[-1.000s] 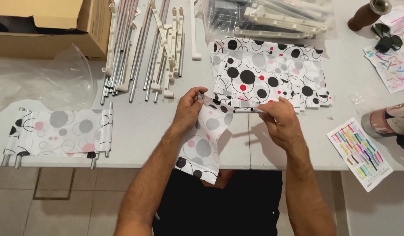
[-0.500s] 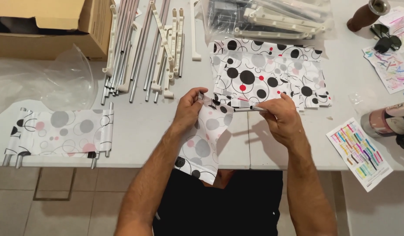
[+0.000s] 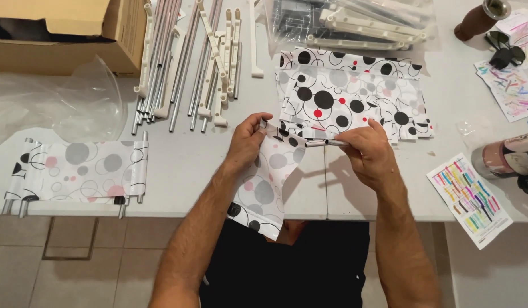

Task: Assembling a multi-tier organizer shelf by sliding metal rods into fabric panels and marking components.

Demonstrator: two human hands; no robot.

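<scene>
Over white worktop (image 3: 178, 171), left hand (image 3: 248, 140) pinches hem of spotted fabric panel (image 3: 267, 182); right hand (image 3: 368, 151) grips thin metal rod (image 3: 325, 143) at hem opening. One finished panel (image 3: 81, 171) lies left. Folded panels (image 3: 349, 94), loose rods (image 3: 172, 63) remain unassembled.

Looks like a home setting, furniture kit assembly on a white folding table (image 3: 178, 171) over tiled floor (image 3: 58, 262). Cardboard box (image 3: 64, 34) far left, metal tubes (image 3: 167, 63) and plastic brackets (image 3: 218, 57) spread out, patterned fabric panels (image 3: 355, 91), coloured paper sheets (image 3: 469, 199) right.
</scene>
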